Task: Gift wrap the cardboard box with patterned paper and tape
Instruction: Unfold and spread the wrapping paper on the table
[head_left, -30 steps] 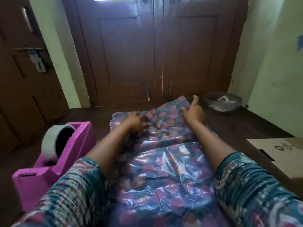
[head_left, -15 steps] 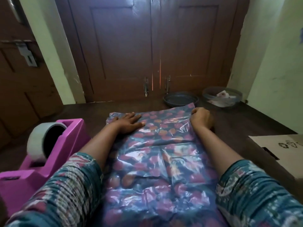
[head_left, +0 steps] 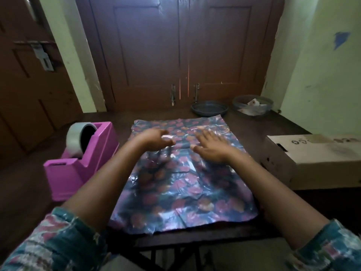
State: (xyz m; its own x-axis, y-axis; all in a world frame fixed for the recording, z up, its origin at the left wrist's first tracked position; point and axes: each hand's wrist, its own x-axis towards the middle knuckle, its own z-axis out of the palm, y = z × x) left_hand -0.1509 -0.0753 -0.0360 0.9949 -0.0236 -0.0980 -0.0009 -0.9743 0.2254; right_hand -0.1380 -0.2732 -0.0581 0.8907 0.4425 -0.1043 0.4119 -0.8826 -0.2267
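A glossy sheet of wrapping paper (head_left: 181, 184), dark blue with pink hearts, lies spread flat on the dark table. My left hand (head_left: 156, 138) and my right hand (head_left: 210, 147) are over its far half, palms down, fingers apart, holding nothing; motion blur hides whether they touch the sheet. The white cardboard box (head_left: 312, 159) rests on the table to the right of the paper, apart from both hands. A pink tape dispenser (head_left: 78, 163) with a roll of clear tape (head_left: 75, 140) stands to the left of the paper.
A dark shallow dish (head_left: 209, 110) and a clear bowl (head_left: 253, 106) holding scraps sit at the table's far edge, before brown wooden doors. The table's near edge (head_left: 195, 237) runs just below the paper. A pale wall rises on the right.
The paper's lifted far edge has been laid flat. Both hands have moved inward from the far corners toward the middle of the sheet. The view has pulled back, showing the box.
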